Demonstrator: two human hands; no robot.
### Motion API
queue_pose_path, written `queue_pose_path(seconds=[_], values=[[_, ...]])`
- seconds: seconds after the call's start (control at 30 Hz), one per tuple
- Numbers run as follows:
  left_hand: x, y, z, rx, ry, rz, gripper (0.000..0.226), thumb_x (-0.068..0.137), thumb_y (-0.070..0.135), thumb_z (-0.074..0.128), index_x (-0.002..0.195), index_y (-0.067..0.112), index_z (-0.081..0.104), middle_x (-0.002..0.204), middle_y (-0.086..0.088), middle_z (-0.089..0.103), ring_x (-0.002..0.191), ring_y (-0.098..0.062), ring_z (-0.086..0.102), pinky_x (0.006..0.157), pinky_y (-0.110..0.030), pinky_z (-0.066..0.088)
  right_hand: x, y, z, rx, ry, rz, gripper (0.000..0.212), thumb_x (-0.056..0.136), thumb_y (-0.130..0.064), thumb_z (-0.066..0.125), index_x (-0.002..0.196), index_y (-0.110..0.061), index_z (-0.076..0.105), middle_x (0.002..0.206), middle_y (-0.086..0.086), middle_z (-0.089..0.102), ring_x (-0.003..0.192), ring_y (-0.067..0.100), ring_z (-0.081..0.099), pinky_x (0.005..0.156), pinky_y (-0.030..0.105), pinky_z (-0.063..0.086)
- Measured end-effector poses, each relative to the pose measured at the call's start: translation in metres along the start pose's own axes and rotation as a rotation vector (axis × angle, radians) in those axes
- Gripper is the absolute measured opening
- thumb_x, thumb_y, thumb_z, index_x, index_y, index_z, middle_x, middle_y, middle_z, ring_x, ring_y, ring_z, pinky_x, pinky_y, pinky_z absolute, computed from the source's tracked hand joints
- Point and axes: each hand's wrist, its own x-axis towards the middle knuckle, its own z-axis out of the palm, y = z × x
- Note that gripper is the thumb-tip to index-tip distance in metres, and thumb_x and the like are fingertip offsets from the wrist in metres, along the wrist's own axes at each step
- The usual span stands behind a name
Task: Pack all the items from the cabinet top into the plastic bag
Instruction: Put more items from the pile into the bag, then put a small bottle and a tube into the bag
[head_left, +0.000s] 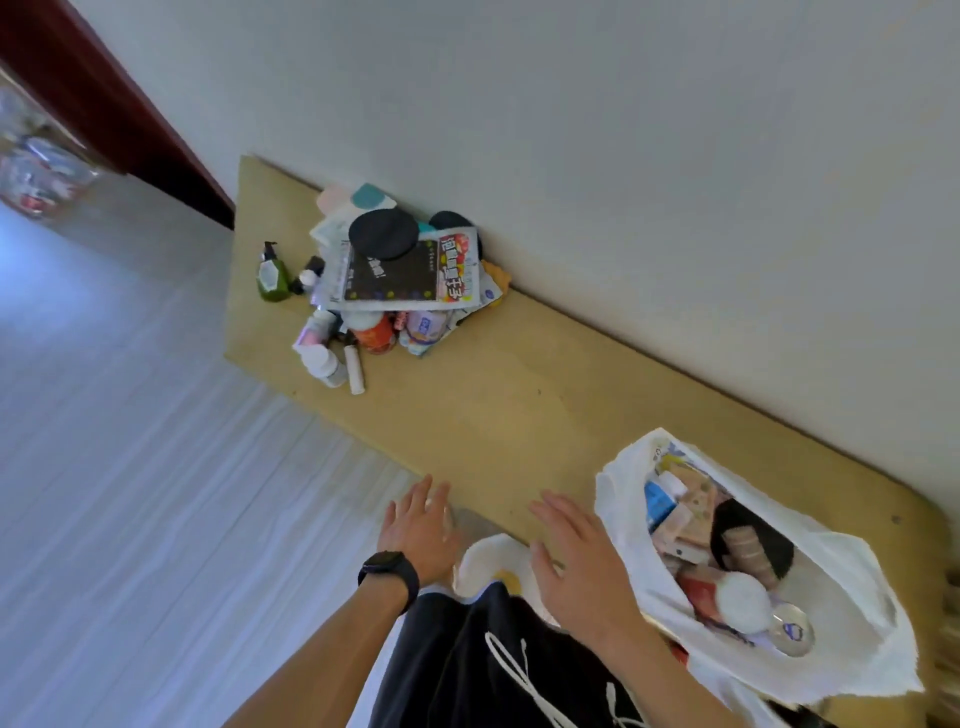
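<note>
A white plastic bag (831, 613) lies open on the right end of the wooden cabinet top (519, 415), holding boxes, a round white lid and a clear ball. At the far left end sits a pile of items (395, 280): a printed packet with a black disc on it, a green pump bottle (271, 278), an orange jar, white bottles and a white tube (355, 370). My left hand (421, 530), with a black watch at the wrist, and my right hand (576, 561) hover at the cabinet's near edge, fingers spread, holding nothing.
A white wall runs along the cabinet's back edge. Pale floor spreads to the left, with a dark red door frame (104, 104) and a clear bag of things (36, 176) at the far left. My dark shorts with white drawstrings fill the bottom.
</note>
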Motion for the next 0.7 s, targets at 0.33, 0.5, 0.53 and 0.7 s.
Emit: queue_pose_path(seconds=[0.33,0.5,0.53,0.7], values=[[0.062,-0.114,-0.052,-0.008,0.005,-0.120,0.072,0.097,0.051,0.038,0.156,0.032,0.000,0.164,0.001,-0.011,0.151,-0.023,-0.001,0.121,-0.050,0.004,0.171,-0.096,0.076,-0.301,-0.405,-0.280,0.050,0.093,-0.028,0.039,0.142,-0.023,0.050,0.145,0.002,0.050,0.134,0.022,0.042,0.110,0.037,0.039],[0.098,-0.141,-0.058,0.065,-0.016,-0.076,0.073,0.099,0.053,0.033,0.155,0.034,-0.011,0.162,0.006,-0.021,0.151,-0.019,-0.011,0.118,-0.056,-0.002,0.251,-0.142,0.102,-0.448,-0.530,-0.285,0.056,0.094,-0.022,0.043,0.149,-0.030,0.035,0.155,0.002,0.037,0.140,0.023,0.032,0.111,0.039,0.036],[0.102,-0.143,-0.057,0.063,-0.022,-0.068,0.074,0.099,0.052,0.032,0.154,0.034,-0.013,0.161,0.006,-0.023,0.150,-0.019,-0.013,0.118,-0.056,-0.003,0.262,-0.150,0.107,-0.488,-0.556,-0.296,0.058,0.094,-0.021,0.043,0.150,-0.032,0.033,0.155,0.004,0.035,0.139,0.025,0.033,0.110,0.041,0.038],[0.106,-0.147,-0.050,0.004,-0.021,-0.024,0.077,0.097,0.046,0.037,0.155,0.033,-0.011,0.161,0.006,-0.025,0.150,-0.018,-0.014,0.118,-0.056,0.000,0.303,-0.178,0.135,-0.685,-0.692,-0.316,0.060,0.092,-0.023,0.045,0.148,-0.036,0.026,0.150,0.009,0.034,0.131,0.033,0.040,0.099,0.046,0.044]])
